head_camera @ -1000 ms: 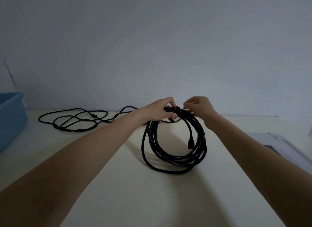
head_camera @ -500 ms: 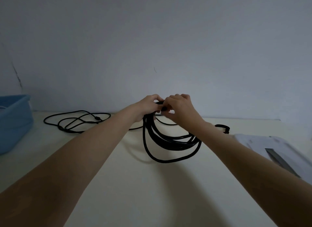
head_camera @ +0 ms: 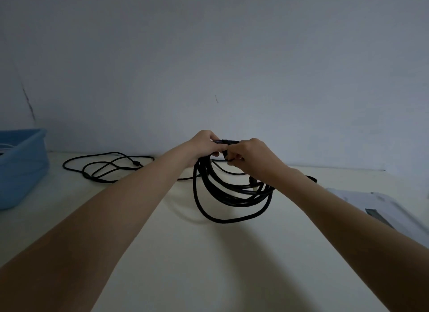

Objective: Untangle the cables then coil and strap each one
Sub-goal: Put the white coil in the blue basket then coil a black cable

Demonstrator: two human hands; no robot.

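You've got two black cables here. The first is the coiled cable, held up off the table at its top, with the loops hanging down and splayed toward your right, the lowest loop touching or nearly touching the tabletop. A short black strap sits across the top of the bundle, right between your hands. Your left hand has its fingers curled tight round the top of the coil. Your right hand is just beside it, fingertips pinched together on the strap at the bundle; which fingers exactly, can't tell, it's pretty dim. The second one, the loose cable, lies in messy loops at the back left of the table near the wall, well apart from the coil. One blue bin sits at the far left edge. One flat white thing lies at the right edge, too blurry to make out.
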